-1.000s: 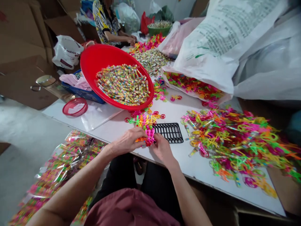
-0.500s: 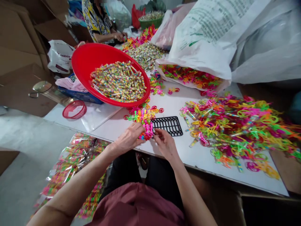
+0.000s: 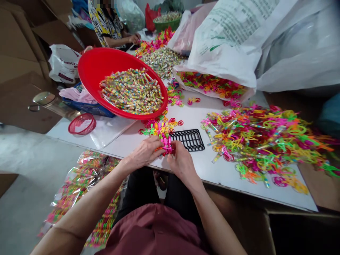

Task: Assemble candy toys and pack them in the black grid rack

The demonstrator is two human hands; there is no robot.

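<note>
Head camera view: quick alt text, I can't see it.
The left hand holds pink plastic pieces at a white table, the right hand against them, by a black grid. Beyond stands a tilted red basin of small tubes; a colourful plastic heap lies to the right.

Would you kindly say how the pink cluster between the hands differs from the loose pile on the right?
The pink cluster is small, while the loose pile spreads across the table. The pink cluster sits closely lined up between left hand and right hand; the loose pile lies jumbled. The pink cluster is mostly one colour; the loose pile has many. Both include bright pink pieces.
</note>
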